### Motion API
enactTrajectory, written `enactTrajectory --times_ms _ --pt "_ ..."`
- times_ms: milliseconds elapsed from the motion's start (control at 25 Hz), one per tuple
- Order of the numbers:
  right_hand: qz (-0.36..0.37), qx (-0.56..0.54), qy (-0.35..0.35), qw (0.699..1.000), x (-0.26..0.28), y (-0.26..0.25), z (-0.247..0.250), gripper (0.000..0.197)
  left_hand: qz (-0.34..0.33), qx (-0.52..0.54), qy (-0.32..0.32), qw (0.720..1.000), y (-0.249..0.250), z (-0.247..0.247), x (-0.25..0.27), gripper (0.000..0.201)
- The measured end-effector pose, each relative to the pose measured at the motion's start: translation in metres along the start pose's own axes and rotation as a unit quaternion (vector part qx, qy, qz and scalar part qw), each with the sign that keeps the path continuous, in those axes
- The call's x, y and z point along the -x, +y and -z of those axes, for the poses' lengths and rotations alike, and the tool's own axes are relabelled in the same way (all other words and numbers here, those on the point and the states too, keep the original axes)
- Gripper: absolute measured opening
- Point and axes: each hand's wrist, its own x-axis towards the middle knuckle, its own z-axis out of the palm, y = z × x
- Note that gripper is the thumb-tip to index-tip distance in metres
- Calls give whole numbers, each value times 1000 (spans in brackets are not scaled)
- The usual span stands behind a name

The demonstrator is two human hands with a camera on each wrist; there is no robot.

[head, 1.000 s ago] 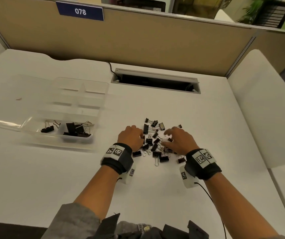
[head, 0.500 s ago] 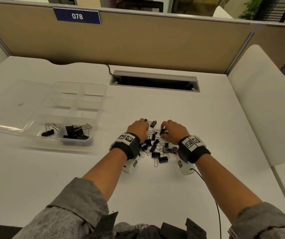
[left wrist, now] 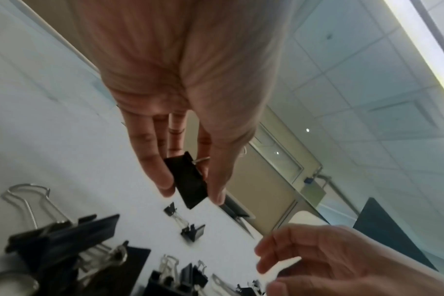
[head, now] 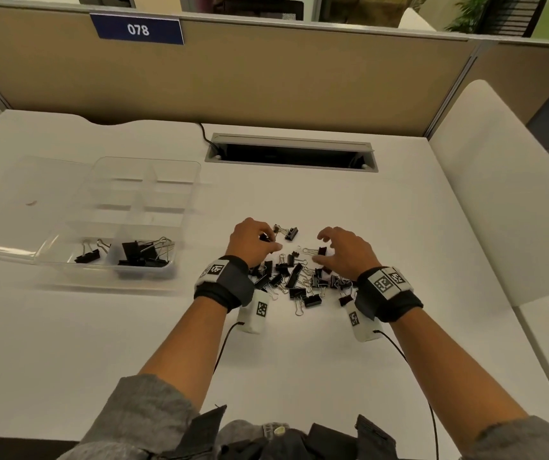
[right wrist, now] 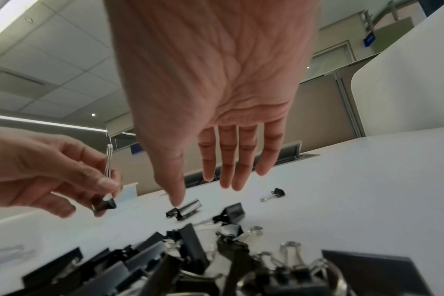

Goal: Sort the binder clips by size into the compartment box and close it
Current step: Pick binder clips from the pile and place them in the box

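Note:
A pile of black binder clips (head: 296,280) of mixed sizes lies on the white desk between my hands. My left hand (head: 268,242) pinches one black binder clip (left wrist: 188,180) between thumb and fingers, just above the pile's far left edge. My right hand (head: 321,247) hovers over the pile's far right with straight, spread fingers (right wrist: 238,160) and holds nothing; its thumb tip is close to a small clip (right wrist: 184,210). The clear compartment box (head: 173,171) stands at the left, lid (head: 17,207) laid open. Its near compartments hold a small clip (head: 87,255) and several larger clips (head: 143,254).
A cable slot (head: 291,154) is cut into the desk behind the pile, with a black cord running into it. A tan partition closes the back, and a white side panel (head: 485,194) rises at the right. Two stray clips (head: 286,231) lie just beyond the left hand.
Both hands were down on the pile. My left hand has lifted off with one clip pinched in it, and my right hand has opened and risen a little.

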Motion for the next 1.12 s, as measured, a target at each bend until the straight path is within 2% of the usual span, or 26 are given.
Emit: enactTrajectory --times_ms 80,160,360,400,560,640,720,800,920,1040,1120 --pt "23 -22 9 999 10 -6 3 41 -3 45 13 999 -5 5 6 19" --pt "40 -14 -16 999 21 -12 4 44 5 68 15 998 -6 11 12 21" --pt "5 91 -136 986 42 -14 -1 93 -22 77 35 996 -1 25 24 21" --pt "7 97 -137 986 43 -11 -5 91 -27 69 40 996 -1 27 25 21" --pt "-5 79 -77 994 44 -5 -10 54 -33 54 50 997 -2 34 25 23" --pt "-3 69 -38 997 46 -9 -10 48 -34 49 59 996 -2 38 26 23" --pt "33 43 -16 998 50 -21 -11 46 -34 48 69 996 -2 42 25 23" --pt "72 50 -36 996 53 -35 -19 39 -36 47 74 995 -2 45 26 23" --pt "56 99 -46 992 50 -45 -26 28 -41 41 73 996 1 46 27 23" --pt "54 102 -8 993 47 -51 -27 38 -46 23 74 996 2 47 28 22" --pt "75 92 -30 993 45 -55 -30 48 -43 9 76 996 2 49 28 22"
